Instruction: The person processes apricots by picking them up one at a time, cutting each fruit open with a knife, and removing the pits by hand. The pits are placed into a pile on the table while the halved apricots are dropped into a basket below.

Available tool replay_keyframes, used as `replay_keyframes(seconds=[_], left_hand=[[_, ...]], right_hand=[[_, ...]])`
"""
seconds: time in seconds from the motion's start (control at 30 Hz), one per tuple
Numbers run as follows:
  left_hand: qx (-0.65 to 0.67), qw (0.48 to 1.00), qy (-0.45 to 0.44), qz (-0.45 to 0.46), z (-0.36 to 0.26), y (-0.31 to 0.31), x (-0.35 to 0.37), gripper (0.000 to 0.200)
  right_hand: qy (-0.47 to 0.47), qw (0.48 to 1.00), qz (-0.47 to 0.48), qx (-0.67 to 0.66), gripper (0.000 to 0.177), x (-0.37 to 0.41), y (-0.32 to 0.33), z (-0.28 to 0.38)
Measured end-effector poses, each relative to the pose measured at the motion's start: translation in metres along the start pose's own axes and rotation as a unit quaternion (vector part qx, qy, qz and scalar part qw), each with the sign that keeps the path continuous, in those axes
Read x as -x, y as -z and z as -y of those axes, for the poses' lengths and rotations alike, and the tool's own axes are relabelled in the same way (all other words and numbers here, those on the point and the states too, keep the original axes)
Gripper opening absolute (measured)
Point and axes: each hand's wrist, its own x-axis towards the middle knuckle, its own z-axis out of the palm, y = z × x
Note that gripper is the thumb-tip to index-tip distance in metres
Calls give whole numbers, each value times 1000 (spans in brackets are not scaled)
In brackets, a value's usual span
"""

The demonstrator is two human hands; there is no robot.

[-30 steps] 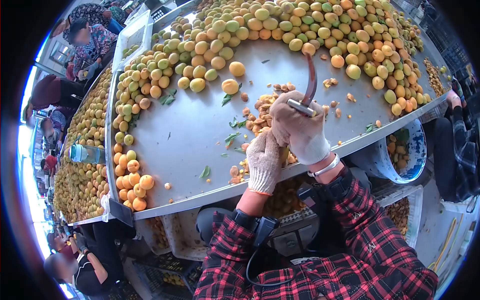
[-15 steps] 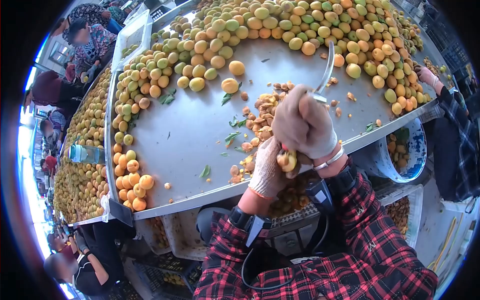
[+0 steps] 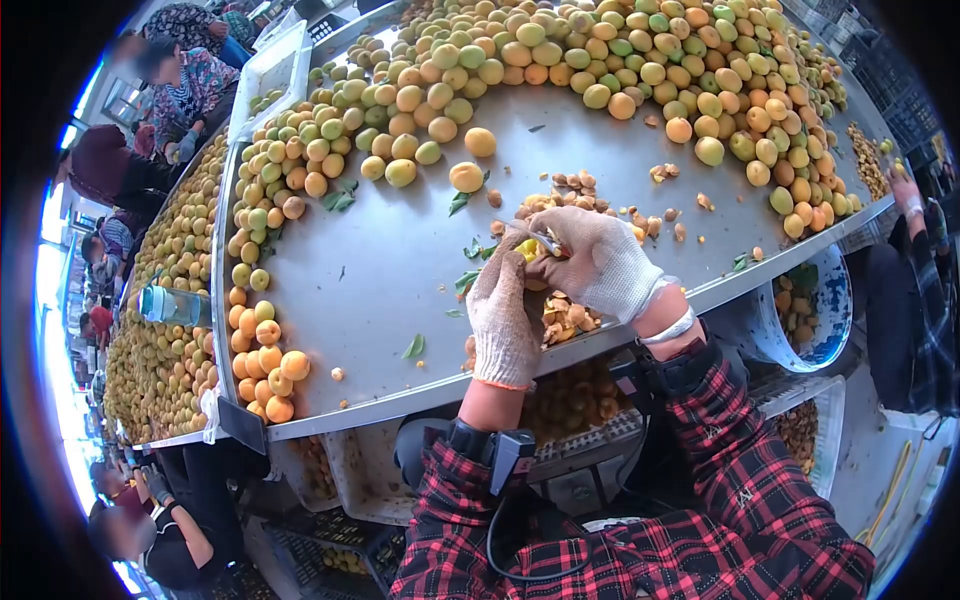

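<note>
steel table [image 3: 380,290] — left hand [image 3: 503,310] apricot [image 3: 526,250], right hand [image 3: 600,265] knife [image 3: 535,236]

Fisheye view inside a black circular border; the rim of the desk [image 3: 380,270] bows strongly toward the edges. Bright, even daylight, with a strip at the far left blown out to bluish white. The metal desk top carries a soft pale sheen. Apricots [image 3: 600,60] cast short, soft shadows. The left hand [image 3: 505,315] and right hand [image 3: 600,265] at centre are sharp; figures at the left rim look smeared.
</note>
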Motion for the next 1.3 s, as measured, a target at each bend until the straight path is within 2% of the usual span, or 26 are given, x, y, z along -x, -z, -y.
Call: replay_keyframes(seconds=[0.07, 0.13, 0.2, 0.23, 0.3, 0.33, 0.37, 0.43, 0.5, 0.57, 0.6, 0.7, 0.73, 0.77, 0.83, 0.87, 0.9, 0.93, 0.97, 1.03, 1.1, 1.13, 1.17, 1.2, 1.27, 1.3], left_hand=[[-10, 1000, 17, -16, -4, -2, 1, 33], [-75, 996, 5, -46, -6, -3, 2, 30], [-76, 997, -9, -26, -11, -6, 4, 30], [-76, 997, -23, -9, -13, -6, 4, 29], [-86, 996, -34, 11, -11, 0, 3, 31], [-124, 992, -33, -6, -10, 1, 4, 31], [-161, 986, -32, -23, -9, 1, 3, 30], [-130, 991, -29, -31, -8, -2, 2, 28], [-109, 993, -47, 23, -9, -2, 1, 27], [-95, 994, -44, 37, -12, -4, 2, 27], [-81, 995, -39, 49, -14, -6, 3, 27], [-70, 997, -13, 37, -25, -17, 12, 28], [-53, 999, 4, 10, -25, -16, 11, 25], [-54, 999, 4, 10, -26, -15, 10, 25], [-140, 989, -11, 54, -32, -13, 11, 24], [-229, 969, 25, 92, -38, -9, 13, 24], [-232, 968, 24, 94, -46, -12, 17, 24], [-301, 923, 76, 229, -55, -19, 23, 25], [-362, 852, 126, 357, -61, -25, 27, 26], [-370, 835, 158, 375, -60, -30, 25, 31], [-446, 851, -11, 276, -55, -29, 8, 31], [-475, 862, 3, 180, -58, -29, -6, 30], [-484, 863, -72, 124, -56, -25, -26, 29], [-556, 825, -76, 72, -62, -17, -48, 37], [-689, 684, -238, 20, -65, 17, -104, 49], [-690, 683, -239, 22, -69, 22, -123, 49]], right_hand=[[-8, 1000, 13, 8, 33, -1, 3, 2], [-18, 999, 24, 15, 33, -1, 4, 2], [22, 997, -32, -67, 22, 1, 2, -1], [23, 997, -32, -65, 22, 1, 4, -3], [-40, 978, 8, -203, 15, -1, 13, -3], [-90, 951, 25, -296, 19, 2, 14, -4], [-88, 951, 25, -295, 19, 3, 13, -1], [-111, 925, 29, -363, 22, 5, 12, 3], [-142, 905, 37, -399, 20, 3, 26, 15], [-258, 785, 61, -560, 25, 2, 34, 18], [-258, 785, 61, -560, 25, 2, 35, 17], [-222, 700, 68, -676, 24, 5, 33, 10], [-212, 667, 27, -713, 24, 7, 29, 7], [-212, 667, 27, -714, 24, 6, 35, 7], [-276, 758, 3, -591, 22, -1, 51, 7], [-267, 845, -16, -464, 22, -2, 49, 5], [-253, 899, -3, -357, 25, -3, 41, -12], [-206, 945, -15, -255, 28, -1, 29, -25], [-155, 976, -27, -148, 30, -3, 29, -21], [-178, 976, -11, -127, 31, -2, 39, -14], [-204, 973, 9, -106, 33, -2, 43, -11], [-209, 970, 5, -124, 33, -2, 42, -15], [-213, 967, 0, -141, 33, -2, 41, -18], [-213, 967, -2, -142, 33, -3, 41, -19], [-227, 961, -2, -156, 33, -4, 39, -19], [-228, 961, -5, -156, 33, -5, 38, -20]])
